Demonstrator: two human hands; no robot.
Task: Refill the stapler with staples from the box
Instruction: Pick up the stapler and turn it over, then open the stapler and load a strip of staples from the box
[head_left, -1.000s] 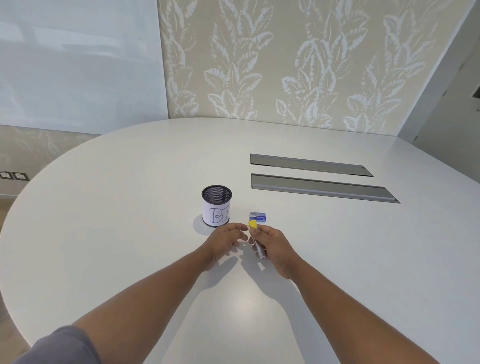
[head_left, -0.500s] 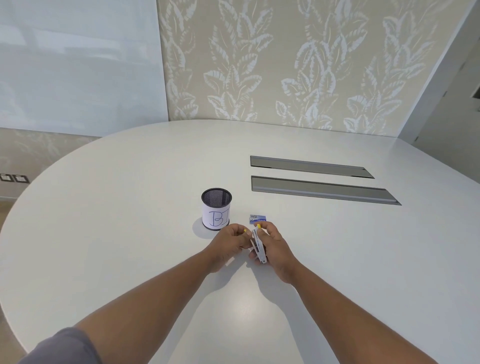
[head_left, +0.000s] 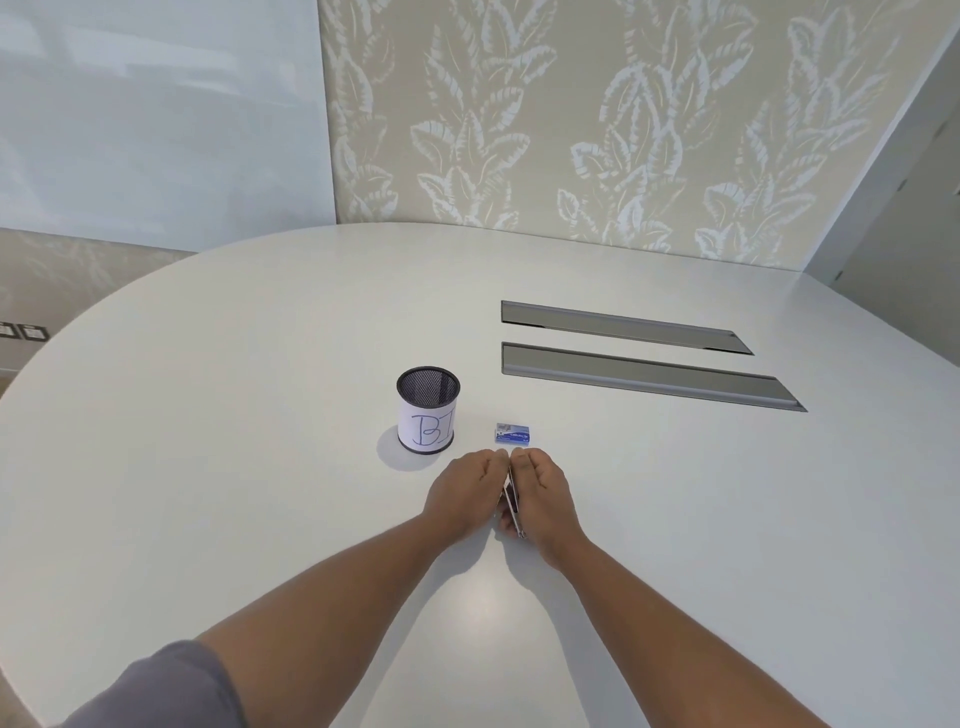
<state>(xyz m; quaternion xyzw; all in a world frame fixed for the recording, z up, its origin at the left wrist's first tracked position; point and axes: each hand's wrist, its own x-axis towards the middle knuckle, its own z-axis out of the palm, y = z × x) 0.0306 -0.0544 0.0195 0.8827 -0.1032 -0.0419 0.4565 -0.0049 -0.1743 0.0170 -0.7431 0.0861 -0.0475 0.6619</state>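
Both hands now press together over the small silver metal stapler (head_left: 511, 501), where a second ago the left hand (head_left: 465, 496) hovered just apart from it and a yellow end piece showed near the fingertips. That yellow part is hidden now, and only a thin sliver of the stapler shows between the palms. The right hand (head_left: 545, 493) clamps it from its side, the left closes on it from the other. This probably means the person is working the stapler open or pushing its tray, though the hands cover the mechanism and I cannot tell which.

The small blue and white cardboard staple box (head_left: 513, 433) lies on the white oval surface (head_left: 234, 441), just beyond the fingertips and not touched. It looks closed, so staples have likely not been taken out yet and most of the refill is ahead.

A black mesh pen cup wrapped in a white handwritten paper label (head_left: 428, 410) stands left of the box, near but apart. Two long grey cable slots (head_left: 639, 376) sit farther back right. Nothing lies between hands and box.
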